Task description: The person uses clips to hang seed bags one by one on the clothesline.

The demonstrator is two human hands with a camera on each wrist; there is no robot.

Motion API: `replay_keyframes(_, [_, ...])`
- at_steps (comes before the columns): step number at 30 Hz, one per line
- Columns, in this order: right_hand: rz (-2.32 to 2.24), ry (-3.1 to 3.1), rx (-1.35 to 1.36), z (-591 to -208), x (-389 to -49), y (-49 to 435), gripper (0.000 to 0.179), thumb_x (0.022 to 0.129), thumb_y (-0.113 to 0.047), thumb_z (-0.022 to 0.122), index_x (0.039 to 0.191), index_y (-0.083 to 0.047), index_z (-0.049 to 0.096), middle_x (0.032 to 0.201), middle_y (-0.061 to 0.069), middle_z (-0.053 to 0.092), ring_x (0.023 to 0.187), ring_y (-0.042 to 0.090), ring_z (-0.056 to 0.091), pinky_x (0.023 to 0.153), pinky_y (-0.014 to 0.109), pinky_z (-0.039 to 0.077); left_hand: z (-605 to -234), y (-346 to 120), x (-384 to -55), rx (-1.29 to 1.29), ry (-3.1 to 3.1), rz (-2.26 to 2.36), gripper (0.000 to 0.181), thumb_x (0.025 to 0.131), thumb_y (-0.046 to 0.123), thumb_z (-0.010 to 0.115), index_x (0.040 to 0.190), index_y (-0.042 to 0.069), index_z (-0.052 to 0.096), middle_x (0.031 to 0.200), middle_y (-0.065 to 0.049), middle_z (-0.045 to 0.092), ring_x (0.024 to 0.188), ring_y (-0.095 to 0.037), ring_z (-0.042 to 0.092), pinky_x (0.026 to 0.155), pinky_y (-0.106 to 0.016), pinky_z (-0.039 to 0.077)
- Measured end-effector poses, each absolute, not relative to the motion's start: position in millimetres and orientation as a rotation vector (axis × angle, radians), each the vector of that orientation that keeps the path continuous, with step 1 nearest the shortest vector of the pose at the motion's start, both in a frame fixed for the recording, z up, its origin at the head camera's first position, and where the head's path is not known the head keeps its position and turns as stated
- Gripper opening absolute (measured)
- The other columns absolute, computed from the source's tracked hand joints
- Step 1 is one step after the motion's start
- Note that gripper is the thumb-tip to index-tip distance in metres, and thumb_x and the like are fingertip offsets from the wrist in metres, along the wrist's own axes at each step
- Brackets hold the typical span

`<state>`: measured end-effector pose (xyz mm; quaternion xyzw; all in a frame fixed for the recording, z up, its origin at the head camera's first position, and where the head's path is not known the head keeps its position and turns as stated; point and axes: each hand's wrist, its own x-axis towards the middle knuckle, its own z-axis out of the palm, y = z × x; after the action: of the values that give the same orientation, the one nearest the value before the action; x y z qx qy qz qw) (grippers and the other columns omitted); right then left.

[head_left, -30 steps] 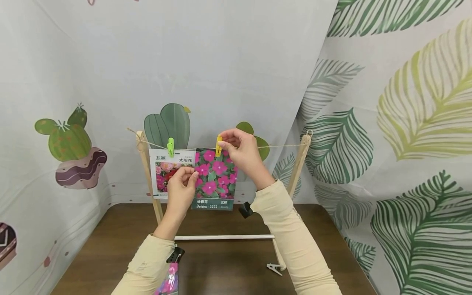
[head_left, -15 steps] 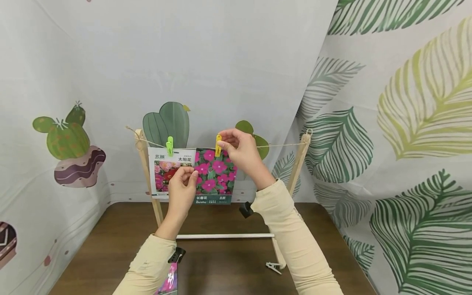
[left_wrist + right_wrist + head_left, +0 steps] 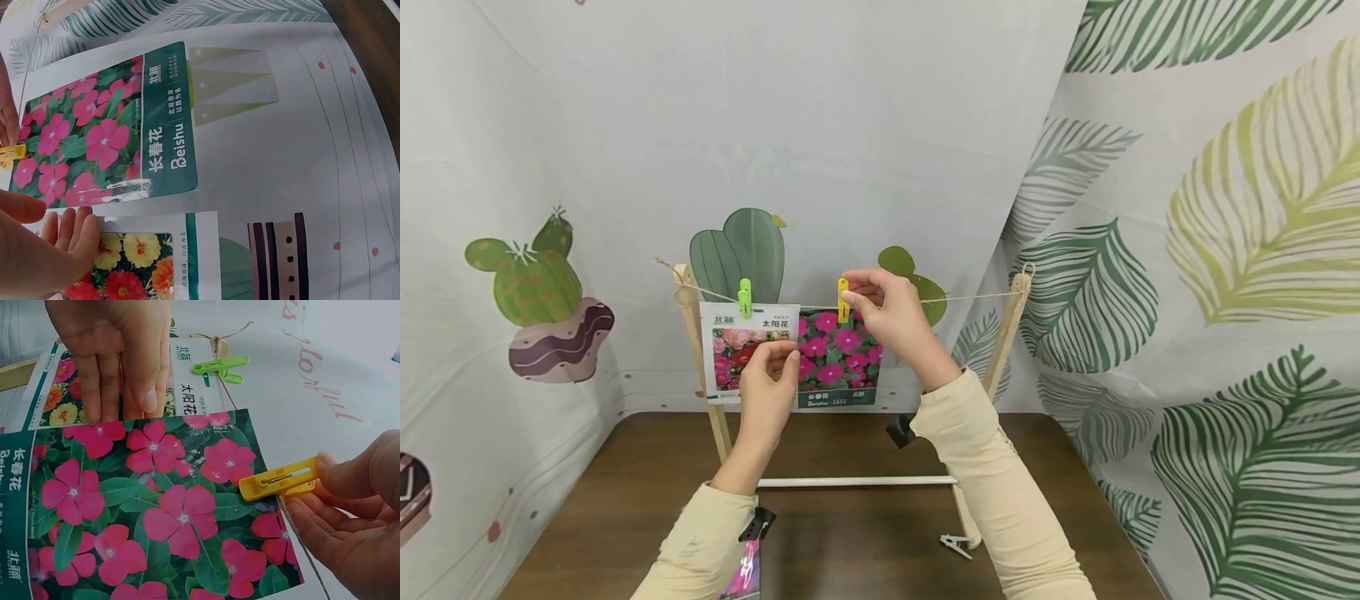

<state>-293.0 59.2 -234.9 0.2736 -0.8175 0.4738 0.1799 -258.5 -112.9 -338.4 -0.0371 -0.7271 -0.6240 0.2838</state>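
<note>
My right hand (image 3: 891,312) pinches a yellow clothespin (image 3: 278,479) between thumb and fingers. The clothespin's jaws sit over the twine and the top edge of a seed packet (image 3: 181,515) printed with pink flowers, which hangs from it. Relaxed and slightly bent, the fingers of my left hand (image 3: 769,387) are at that packet's left edge, thumb apart from the fingers; whether they touch it I cannot tell. Behind the left hand hangs a white seed packet (image 3: 713,333) with multicoloured flowers, fixed to the twine by a green clothespin (image 3: 745,298).
The twine (image 3: 962,297) runs between two wooden posts (image 3: 1009,329), joined lower down by a white rod (image 3: 857,482). A pale clothespin (image 3: 956,546) lies on the brown table (image 3: 865,521) by the right post's foot. Another pink packet (image 3: 748,567) lies partly under the left forearm.
The pink-flower packet has swung, its lower edge shifting up and slightly right, and it sits a little lower at the top. Both hands stay nearly in place, the right still pinching the yellow clothespin.
</note>
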Motion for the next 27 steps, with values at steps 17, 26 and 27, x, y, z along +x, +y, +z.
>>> replay_keyframes(17, [1.314, -2.282, 0.854, -237, -288, 60, 0.035, 0.091, -0.007, 0.065, 0.124, 0.001, 0.06, 0.112, 0.013, 0.064, 0.103, 0.022, 0.062, 0.089, 0.026, 0.049, -334, -116, -250, -0.08, -1.957, -1.56, 0.018, 0.094, 0.007, 0.059, 0.109, -0.004, 0.06, 0.104, -0.018, 0.064, 0.094, -0.024, 0.06, 0.079, -0.015, 0.043])
replay_keyframes(26, [1.339, -2.267, 0.858, -239, -284, 64, 0.037, 0.091, -0.009, 0.066, 0.127, -0.001, 0.059, 0.117, 0.013, 0.06, 0.109, 0.024, 0.059, 0.094, 0.025, 0.047, -334, -117, -246, -0.107, -1.955, -1.572, 0.02, 0.094, 0.006, 0.059, 0.112, -0.002, 0.06, 0.106, -0.016, 0.063, 0.094, -0.019, 0.057, 0.079, -0.016, 0.042])
replay_keyframes(27, [1.337, -2.263, 0.857, -240, -283, 65, 0.038, 0.091, -0.009, 0.066, 0.127, -0.001, 0.059, 0.118, 0.014, 0.06, 0.11, 0.024, 0.059, 0.094, 0.025, 0.046, -335, -117, -246, -0.108, -1.951, -1.567, 0.02, 0.094, 0.006, 0.059, 0.112, -0.003, 0.06, 0.106, -0.016, 0.063, 0.093, -0.019, 0.057, 0.078, -0.016, 0.042])
